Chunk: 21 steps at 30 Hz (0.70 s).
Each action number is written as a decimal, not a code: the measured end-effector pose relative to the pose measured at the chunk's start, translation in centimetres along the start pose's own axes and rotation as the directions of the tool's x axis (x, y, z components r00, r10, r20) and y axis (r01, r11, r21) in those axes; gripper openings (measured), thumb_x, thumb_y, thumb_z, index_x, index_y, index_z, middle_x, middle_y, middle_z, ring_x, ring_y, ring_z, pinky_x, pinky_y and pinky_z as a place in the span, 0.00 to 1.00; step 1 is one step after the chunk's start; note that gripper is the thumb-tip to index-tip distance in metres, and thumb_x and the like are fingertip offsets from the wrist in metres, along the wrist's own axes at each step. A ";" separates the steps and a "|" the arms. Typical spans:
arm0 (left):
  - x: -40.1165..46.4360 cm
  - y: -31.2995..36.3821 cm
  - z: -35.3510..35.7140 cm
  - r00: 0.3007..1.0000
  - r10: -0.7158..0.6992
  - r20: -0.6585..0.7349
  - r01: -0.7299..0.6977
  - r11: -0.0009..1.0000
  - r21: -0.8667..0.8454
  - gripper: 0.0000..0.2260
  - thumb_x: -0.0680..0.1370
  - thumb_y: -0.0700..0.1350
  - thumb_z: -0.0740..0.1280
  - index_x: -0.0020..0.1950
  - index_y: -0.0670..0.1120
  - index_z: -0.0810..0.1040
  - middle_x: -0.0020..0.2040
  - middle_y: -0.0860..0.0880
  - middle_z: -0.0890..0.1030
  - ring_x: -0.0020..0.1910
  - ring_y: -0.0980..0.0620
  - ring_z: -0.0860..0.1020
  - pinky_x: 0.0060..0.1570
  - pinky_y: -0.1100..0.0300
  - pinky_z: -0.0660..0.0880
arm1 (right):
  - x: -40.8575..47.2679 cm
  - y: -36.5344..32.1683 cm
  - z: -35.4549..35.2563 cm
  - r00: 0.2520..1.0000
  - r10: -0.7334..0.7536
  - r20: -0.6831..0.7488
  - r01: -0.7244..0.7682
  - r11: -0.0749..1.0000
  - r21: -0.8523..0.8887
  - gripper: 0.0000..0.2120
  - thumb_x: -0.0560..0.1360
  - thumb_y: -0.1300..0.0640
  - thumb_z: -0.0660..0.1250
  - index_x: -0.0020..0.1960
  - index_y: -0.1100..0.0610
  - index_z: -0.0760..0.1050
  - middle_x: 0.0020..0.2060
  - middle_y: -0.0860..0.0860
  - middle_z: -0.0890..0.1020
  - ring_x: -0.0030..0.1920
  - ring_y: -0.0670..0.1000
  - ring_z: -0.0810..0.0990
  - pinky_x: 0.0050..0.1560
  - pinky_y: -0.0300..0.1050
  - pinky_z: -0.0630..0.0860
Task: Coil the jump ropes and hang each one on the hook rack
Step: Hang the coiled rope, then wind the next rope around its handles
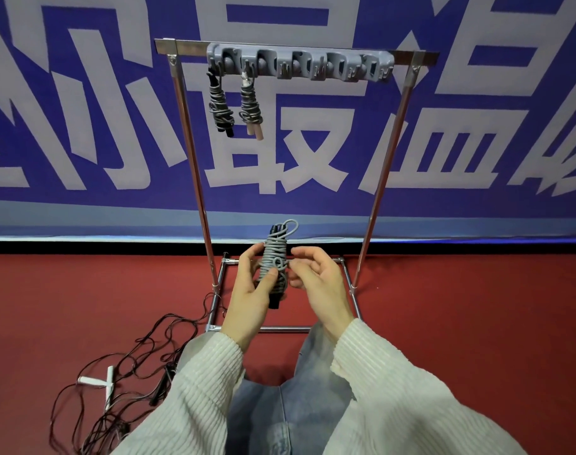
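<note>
The left hand grips a grey jump rope wound tightly around its black handles, thumb pressed on the front of the coil and fingers wrapped behind it. The right hand sits just beside the bundle, its fingers curled and its fingertips pinching a strand at the coil's middle. The bundle stands nearly upright, long axis vertical, with a small free loop and black handle tips at the top and a black handle end poking out below the left palm. Both arms wear cream ribbed sleeves above blue denim trousers. Beyond the hands stands a chrome tube frame on the red floor, its square base behind the bundle. Across the top bar runs a grey plastic hook rack. Two coiled ropes hang from its left end, long axes vertical: one grey coil with black handles pointing down, and beside it a grey coil with pale pink handles pointing down. On the floor at lower left lies a loose tangle of thin dark rope with white handles crossed among the strands. A blue banner with large white characters fills the background.
</note>
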State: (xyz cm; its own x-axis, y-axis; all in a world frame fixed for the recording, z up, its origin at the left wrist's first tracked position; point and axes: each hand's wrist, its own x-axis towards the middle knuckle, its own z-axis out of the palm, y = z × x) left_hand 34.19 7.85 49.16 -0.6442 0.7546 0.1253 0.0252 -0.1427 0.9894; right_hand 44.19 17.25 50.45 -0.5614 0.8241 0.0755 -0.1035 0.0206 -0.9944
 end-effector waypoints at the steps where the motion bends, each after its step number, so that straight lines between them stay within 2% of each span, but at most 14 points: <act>1: 0.1 -0.2 0.0 1.000 0.000 0.004 0.000 1.000 0.003 0.18 0.83 0.43 0.65 0.71 0.56 0.70 0.62 0.52 0.80 0.61 0.41 0.80 0.61 0.38 0.78 | 0.2 0.0 -0.1 1.000 0.004 0.003 -0.004 1.000 -0.011 0.06 0.80 0.62 0.68 0.54 0.54 0.79 0.45 0.55 0.86 0.43 0.45 0.84 0.45 0.40 0.79; 3: 0.1 -0.2 0.2 1.000 -0.008 0.005 0.008 1.000 -0.002 0.17 0.84 0.41 0.65 0.71 0.52 0.70 0.61 0.51 0.81 0.58 0.42 0.81 0.58 0.45 0.81 | 0.2 0.1 -0.1 1.000 0.008 0.010 -0.007 0.999 -0.036 0.06 0.80 0.61 0.67 0.54 0.53 0.81 0.46 0.53 0.87 0.45 0.46 0.85 0.46 0.42 0.80; 5: 0.2 0.1 0.3 1.000 0.007 0.018 -0.007 1.000 0.003 0.16 0.83 0.38 0.64 0.71 0.48 0.70 0.56 0.51 0.81 0.52 0.44 0.81 0.48 0.58 0.81 | 0.3 0.1 0.0 1.000 0.009 0.022 -0.008 0.998 -0.056 0.06 0.81 0.60 0.67 0.53 0.54 0.82 0.45 0.50 0.87 0.45 0.45 0.85 0.47 0.44 0.80; 7: 0.8 0.1 0.4 0.999 0.027 0.027 -0.029 0.997 0.065 0.16 0.83 0.38 0.65 0.70 0.47 0.69 0.57 0.50 0.81 0.52 0.48 0.81 0.45 0.63 0.79 | 0.6 -0.2 0.1 1.000 0.002 0.025 -0.001 0.998 -0.064 0.06 0.81 0.59 0.67 0.52 0.53 0.82 0.45 0.49 0.87 0.46 0.46 0.85 0.49 0.46 0.81; 11: 2.5 0.5 0.5 0.998 0.051 0.024 -0.054 0.989 0.140 0.17 0.81 0.40 0.69 0.67 0.50 0.69 0.57 0.46 0.81 0.49 0.48 0.80 0.45 0.56 0.77 | 2.0 -1.1 0.4 1.000 -0.009 0.009 0.009 0.998 -0.055 0.06 0.81 0.54 0.68 0.50 0.52 0.83 0.47 0.54 0.87 0.52 0.55 0.86 0.56 0.56 0.82; 14: 3.6 1.3 0.6 0.997 0.066 0.031 -0.070 0.986 0.149 0.18 0.80 0.39 0.70 0.67 0.48 0.68 0.53 0.45 0.81 0.41 0.51 0.78 0.37 0.61 0.74 | 3.2 -1.8 0.5 1.000 -0.013 0.020 0.015 0.998 -0.069 0.06 0.81 0.53 0.68 0.49 0.54 0.83 0.47 0.55 0.87 0.53 0.60 0.85 0.58 0.60 0.82; 18: 5.3 2.8 0.7 0.996 0.079 0.034 -0.084 0.983 0.163 0.19 0.80 0.40 0.71 0.67 0.49 0.67 0.51 0.45 0.80 0.36 0.50 0.77 0.31 0.59 0.73 | 5.0 -2.9 0.7 0.999 -0.028 0.038 0.031 0.997 -0.076 0.08 0.80 0.51 0.68 0.50 0.54 0.83 0.46 0.54 0.87 0.51 0.56 0.86 0.59 0.61 0.81; 21: 6.8 4.2 0.8 0.997 0.081 0.017 -0.083 0.978 0.193 0.20 0.79 0.42 0.72 0.67 0.50 0.68 0.49 0.48 0.81 0.35 0.46 0.79 0.30 0.52 0.77 | 6.5 -4.1 0.8 0.997 -0.062 0.035 0.065 0.991 -0.116 0.08 0.80 0.51 0.68 0.51 0.53 0.83 0.47 0.51 0.88 0.51 0.51 0.86 0.60 0.59 0.81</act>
State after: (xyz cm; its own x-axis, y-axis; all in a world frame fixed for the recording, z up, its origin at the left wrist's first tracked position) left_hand 30.54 12.92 54.25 -0.6269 0.7513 0.2062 0.2254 -0.0785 0.9711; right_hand 40.28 22.11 55.06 -0.5826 0.8008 0.1392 -0.0441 0.1399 -0.9892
